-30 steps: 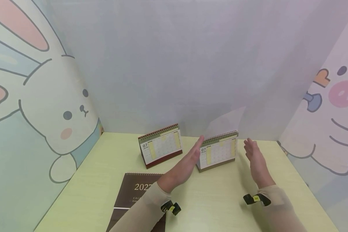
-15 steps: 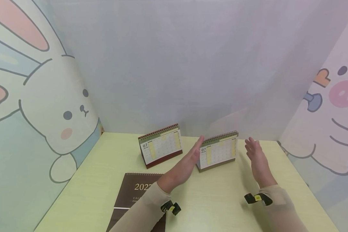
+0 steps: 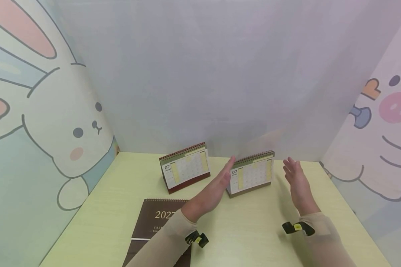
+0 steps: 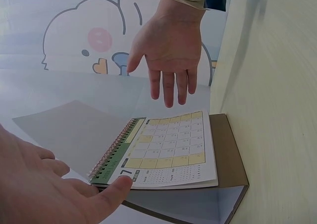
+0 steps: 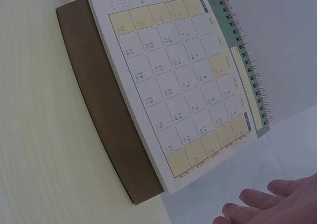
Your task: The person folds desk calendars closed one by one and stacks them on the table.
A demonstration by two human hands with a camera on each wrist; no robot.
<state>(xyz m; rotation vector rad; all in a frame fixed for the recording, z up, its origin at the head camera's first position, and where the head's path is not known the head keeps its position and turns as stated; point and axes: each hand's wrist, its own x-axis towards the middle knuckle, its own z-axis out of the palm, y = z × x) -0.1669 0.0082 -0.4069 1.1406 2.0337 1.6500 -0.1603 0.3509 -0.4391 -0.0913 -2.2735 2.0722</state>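
A desk calendar (image 3: 254, 177) with a tan stand, turned to month 07, stands tilted back on the table. Beside its left end is my left hand (image 3: 208, 193), fingers straight; in the left wrist view the thumb (image 4: 116, 188) overlaps the calendar's corner. My right hand (image 3: 300, 187) is held apart from the right end, palm turned inward and fingers relaxed, holding nothing. From the spiral binding (image 5: 250, 68) a pale loose sheet (image 3: 261, 144) extends up and back behind the calendar.
Left of it stands a second desk calendar (image 3: 186, 168) with a dark red base. A brown 2027 calendar (image 3: 150, 218) lies flat at front left, partly under my left forearm. A plain curtain wall (image 3: 200, 81) rises behind, with cartoon-printed side walls.
The loose sheet behind the tan calendar has sunk lower toward the back. My right hand has drifted slightly right, away from the calendar; my left hand has stayed put.
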